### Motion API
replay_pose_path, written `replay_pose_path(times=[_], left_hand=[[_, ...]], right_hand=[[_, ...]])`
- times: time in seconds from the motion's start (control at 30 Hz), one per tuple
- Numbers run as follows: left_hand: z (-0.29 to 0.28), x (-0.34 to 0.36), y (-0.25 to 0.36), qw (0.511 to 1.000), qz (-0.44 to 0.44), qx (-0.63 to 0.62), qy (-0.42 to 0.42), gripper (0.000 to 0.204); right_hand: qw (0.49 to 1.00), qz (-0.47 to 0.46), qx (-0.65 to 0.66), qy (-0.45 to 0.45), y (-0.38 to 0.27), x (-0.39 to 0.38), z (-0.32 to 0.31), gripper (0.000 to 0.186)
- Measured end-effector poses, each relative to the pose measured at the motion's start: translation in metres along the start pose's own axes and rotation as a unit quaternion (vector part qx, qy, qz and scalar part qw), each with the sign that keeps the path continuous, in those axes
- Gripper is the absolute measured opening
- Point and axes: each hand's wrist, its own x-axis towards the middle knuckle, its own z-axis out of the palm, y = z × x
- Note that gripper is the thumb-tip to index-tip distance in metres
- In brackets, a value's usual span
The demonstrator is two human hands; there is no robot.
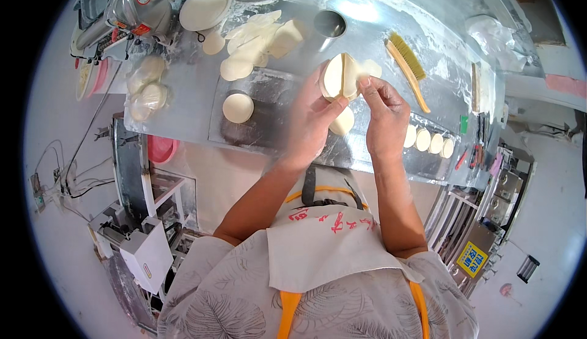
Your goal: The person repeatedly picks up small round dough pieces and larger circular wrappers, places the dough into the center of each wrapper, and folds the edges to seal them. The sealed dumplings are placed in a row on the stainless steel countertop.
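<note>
Above the metal worktable, my left hand (315,115) is closed round a stack of thin, round dough wrappers (333,77). A gap splits the stack near its right side. My right hand (386,109) pinches the edge of the stack's right part between thumb and fingers. A pale, blurred dough round (370,68) shows just beyond the right fingertips; whether they hold it I cannot tell. Below the stack, between my hands, is another dough round (342,121), partly covered by the left hand. Farther left, a separate dough round (238,108) lies on a dark metal tray (269,88).
Loose dough wrappers (260,42) overlap in a heap at the far left. A wooden-handled brush (406,63) lies right of my hands, beyond a row of wrapper stacks (429,141). A metal cup (329,24), a white bowl (206,8) and bagged dough (147,88) also stand about.
</note>
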Motion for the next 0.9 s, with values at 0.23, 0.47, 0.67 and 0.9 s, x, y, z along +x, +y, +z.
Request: replay_pose_path(times=[0.23,0.47,0.67,0.9], left_hand=[[0.0,-0.008,0.005,0.999,0.01,0.014,0.03,0.066],[-0.016,-0.01,0.0,0.999,-0.036,-0.031,0.019,0.056],[-0.012,-0.017,0.004,0.984,-0.088,-0.15,0.033,0.049],[-0.016,-0.021,-0.002,0.985,-0.097,-0.131,0.047,0.044]], right_hand=[[0.997,-0.062,-0.048,-0.018,0.006,-0.01,0.012,0.029],[0.999,0.001,-0.038,-0.031,-0.009,-0.016,0.005,0.021],[0.996,-0.065,-0.034,-0.048,0.004,-0.017,-0.004,0.019],[0.999,-0.009,-0.03,-0.041,0.007,-0.018,-0.013,0.023]])
